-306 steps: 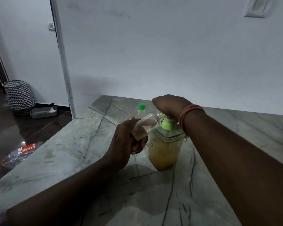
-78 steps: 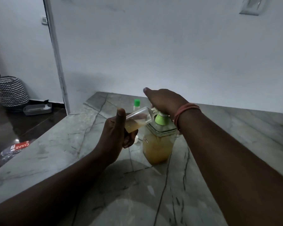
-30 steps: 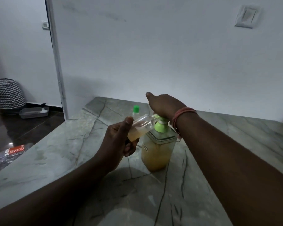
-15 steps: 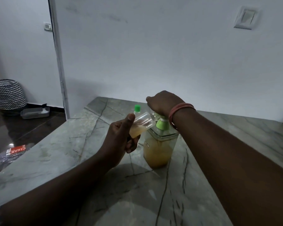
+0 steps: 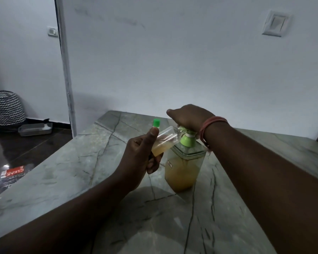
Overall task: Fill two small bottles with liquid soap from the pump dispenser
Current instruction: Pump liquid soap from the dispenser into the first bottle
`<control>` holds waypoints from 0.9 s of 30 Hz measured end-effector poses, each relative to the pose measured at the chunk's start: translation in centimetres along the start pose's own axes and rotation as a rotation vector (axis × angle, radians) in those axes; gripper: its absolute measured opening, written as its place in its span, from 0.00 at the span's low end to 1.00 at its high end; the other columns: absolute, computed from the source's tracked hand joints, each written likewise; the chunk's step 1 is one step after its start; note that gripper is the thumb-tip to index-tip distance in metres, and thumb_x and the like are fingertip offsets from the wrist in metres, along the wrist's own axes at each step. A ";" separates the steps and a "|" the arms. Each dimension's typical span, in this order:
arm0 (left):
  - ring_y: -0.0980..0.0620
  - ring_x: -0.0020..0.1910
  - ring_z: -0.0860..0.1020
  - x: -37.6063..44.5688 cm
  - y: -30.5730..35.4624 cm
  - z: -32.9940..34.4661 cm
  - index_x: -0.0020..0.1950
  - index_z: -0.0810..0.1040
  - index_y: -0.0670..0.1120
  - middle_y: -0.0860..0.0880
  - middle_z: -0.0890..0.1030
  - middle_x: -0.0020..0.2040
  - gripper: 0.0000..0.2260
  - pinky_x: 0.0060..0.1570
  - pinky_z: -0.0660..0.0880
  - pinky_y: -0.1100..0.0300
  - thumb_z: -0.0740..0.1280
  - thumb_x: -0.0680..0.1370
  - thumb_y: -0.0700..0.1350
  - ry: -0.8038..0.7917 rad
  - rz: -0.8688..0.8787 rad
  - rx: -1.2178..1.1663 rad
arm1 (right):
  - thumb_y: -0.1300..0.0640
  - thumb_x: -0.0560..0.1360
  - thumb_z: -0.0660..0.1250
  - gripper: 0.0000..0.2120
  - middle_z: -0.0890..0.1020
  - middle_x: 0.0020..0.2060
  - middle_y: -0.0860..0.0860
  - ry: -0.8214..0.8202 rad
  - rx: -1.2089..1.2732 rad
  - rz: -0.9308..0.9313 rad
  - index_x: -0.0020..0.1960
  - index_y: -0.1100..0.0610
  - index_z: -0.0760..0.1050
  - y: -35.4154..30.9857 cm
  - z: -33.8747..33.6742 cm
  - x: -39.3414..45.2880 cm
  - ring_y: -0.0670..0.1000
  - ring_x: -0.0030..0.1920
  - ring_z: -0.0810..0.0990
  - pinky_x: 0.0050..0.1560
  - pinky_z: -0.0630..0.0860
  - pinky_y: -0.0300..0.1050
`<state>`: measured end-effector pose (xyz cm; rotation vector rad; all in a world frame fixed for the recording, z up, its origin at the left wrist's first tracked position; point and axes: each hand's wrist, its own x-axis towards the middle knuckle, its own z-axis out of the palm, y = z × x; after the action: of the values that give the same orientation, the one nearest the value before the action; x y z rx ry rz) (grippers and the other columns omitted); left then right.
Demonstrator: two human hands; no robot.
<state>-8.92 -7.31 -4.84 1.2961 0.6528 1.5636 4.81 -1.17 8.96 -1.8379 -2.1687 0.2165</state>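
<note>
Grey marble counter [image 5: 84, 180], left hand [image 5: 138, 158] fingers clamped on tilted, part-filled small bottle [image 5: 163, 143], right hand [image 5: 189, 116] palm flat on pump dispenser [image 5: 184, 162]

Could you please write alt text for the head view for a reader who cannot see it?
A left hand tilts a small clear bottle, partly filled with amber soap, to the spout of a pump dispenser whose top the right hand covers. A green-capped bottle stands behind on the marble counter.

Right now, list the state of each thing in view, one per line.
Small bottle: uncapped, tilted, mouth at the pump spout, partly filled with amber soap.
Second small bottle: upright on the counter, green cap on; contents hidden.
Pump dispenser: upright, soap well below its lid.
Left hand: gripping the tilted bottle.
Right hand: palm on the pump head.
</note>
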 end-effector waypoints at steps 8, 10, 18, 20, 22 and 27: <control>0.55 0.21 0.68 -0.1 0.1 -0.1 0.51 0.79 0.31 0.44 0.75 0.28 0.40 0.22 0.67 0.64 0.71 0.72 0.72 -0.020 0.007 -0.015 | 0.46 0.80 0.53 0.17 0.76 0.61 0.56 -0.088 -0.076 0.005 0.56 0.56 0.74 -0.5 -0.5 -0.9 0.52 0.40 0.72 0.38 0.67 0.44; 0.55 0.21 0.68 -0.1 0.0 0.1 0.52 0.78 0.29 0.44 0.74 0.28 0.42 0.23 0.67 0.64 0.72 0.71 0.72 -0.024 0.005 -0.027 | 0.43 0.80 0.55 0.18 0.75 0.63 0.56 -0.083 -0.087 0.006 0.56 0.55 0.74 -0.5 -0.9 -1.1 0.53 0.43 0.77 0.38 0.69 0.42; 0.55 0.21 0.68 -0.1 -0.3 -0.1 0.52 0.82 0.35 0.45 0.75 0.28 0.39 0.22 0.67 0.64 0.72 0.69 0.74 -0.005 -0.010 -0.037 | 0.44 0.81 0.52 0.21 0.73 0.66 0.55 -0.098 -0.028 0.030 0.65 0.56 0.72 -0.2 -0.1 -0.7 0.56 0.59 0.73 0.52 0.67 0.45; 0.55 0.21 0.68 -0.1 -0.2 -0.1 0.51 0.83 0.36 0.45 0.75 0.28 0.39 0.22 0.66 0.64 0.72 0.69 0.74 -0.011 -0.013 -0.037 | 0.45 0.81 0.52 0.21 0.72 0.67 0.55 -0.099 -0.044 0.027 0.65 0.57 0.72 -0.3 -0.2 -0.8 0.55 0.59 0.73 0.51 0.65 0.44; 0.55 0.21 0.68 -0.2 0.0 0.0 0.51 0.83 0.37 0.45 0.75 0.28 0.38 0.22 0.66 0.64 0.72 0.69 0.74 -0.013 -0.009 -0.032 | 0.45 0.81 0.52 0.21 0.72 0.67 0.55 -0.096 -0.056 0.021 0.65 0.57 0.72 -0.4 -0.4 -0.9 0.55 0.60 0.72 0.50 0.63 0.43; 0.56 0.21 0.69 0.1 -0.3 0.0 0.52 0.83 0.37 0.45 0.76 0.29 0.38 0.23 0.67 0.64 0.73 0.68 0.74 -0.023 -0.016 -0.026 | 0.39 0.78 0.55 0.25 0.73 0.66 0.54 -0.064 -0.093 -0.003 0.66 0.56 0.72 -0.4 -0.8 -0.4 0.55 0.58 0.75 0.48 0.69 0.45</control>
<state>-8.87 -7.14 -5.04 1.2850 0.6244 1.5374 4.75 -1.73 9.84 -1.9021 -2.2593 0.1791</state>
